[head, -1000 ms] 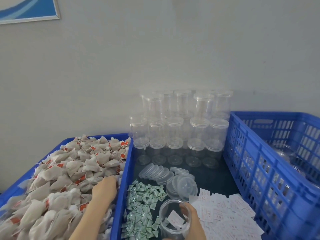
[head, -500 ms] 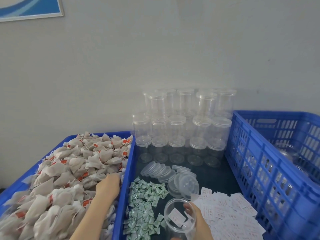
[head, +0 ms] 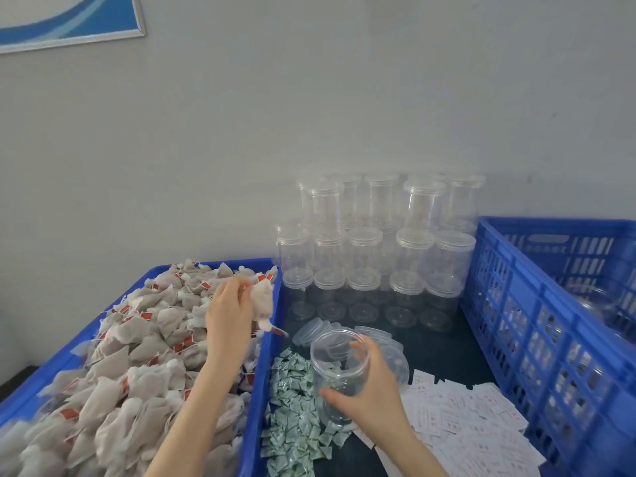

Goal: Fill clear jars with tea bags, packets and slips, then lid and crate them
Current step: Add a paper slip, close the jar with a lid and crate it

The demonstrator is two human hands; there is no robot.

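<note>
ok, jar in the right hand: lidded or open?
Open. The clear jar gripped by the right hand shows a bare round rim with no lid; loose lids lie behind it.

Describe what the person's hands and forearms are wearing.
Nothing shows on either: the left hand and right hand are bare, with no gloves, rings or watch in view, and both forearms are uncovered to the frame's bottom edge, with no sleeve visible.

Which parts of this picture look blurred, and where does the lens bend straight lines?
Head view: motion blur smears the tea bag in the left hand and the bags at bottom left; stacked jars look hazy; the wide lens bows the crate rim.
</note>
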